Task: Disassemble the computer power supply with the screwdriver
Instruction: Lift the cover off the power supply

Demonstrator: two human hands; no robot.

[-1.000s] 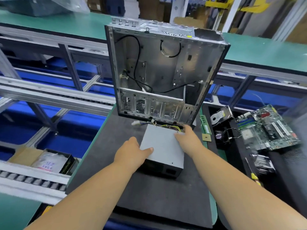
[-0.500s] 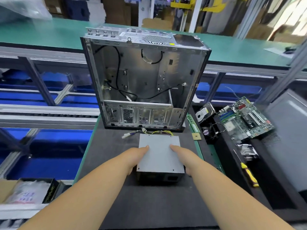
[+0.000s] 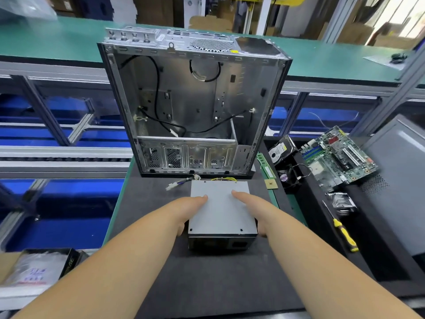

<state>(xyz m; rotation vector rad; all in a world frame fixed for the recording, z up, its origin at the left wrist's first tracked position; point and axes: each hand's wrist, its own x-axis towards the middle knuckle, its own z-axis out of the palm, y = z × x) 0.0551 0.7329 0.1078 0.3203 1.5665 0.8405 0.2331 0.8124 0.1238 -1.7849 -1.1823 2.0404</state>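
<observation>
The grey power supply [image 3: 220,210] lies flat on the black foam mat [image 3: 207,279], its cables [image 3: 184,181] trailing toward the case. My left hand [image 3: 187,209] holds its left side, thumb lying on the top plate and fingers down the side. My right hand [image 3: 251,209] holds the right side the same way. The yellow-handled screwdriver [image 3: 343,232] lies on the black tray to the right, apart from both hands.
An empty metal computer case [image 3: 195,104] stands open just behind the power supply. To the right lie a motherboard [image 3: 338,157], a hard drive [image 3: 281,148], a small fan [image 3: 288,176], a RAM stick [image 3: 265,165] and a grey side panel [image 3: 400,180]. A roller conveyor [image 3: 57,157] runs on the left.
Both hands slid back along the power supply, from its far end to its sides, and the unit came a little toward me. The camera view shifted left.
</observation>
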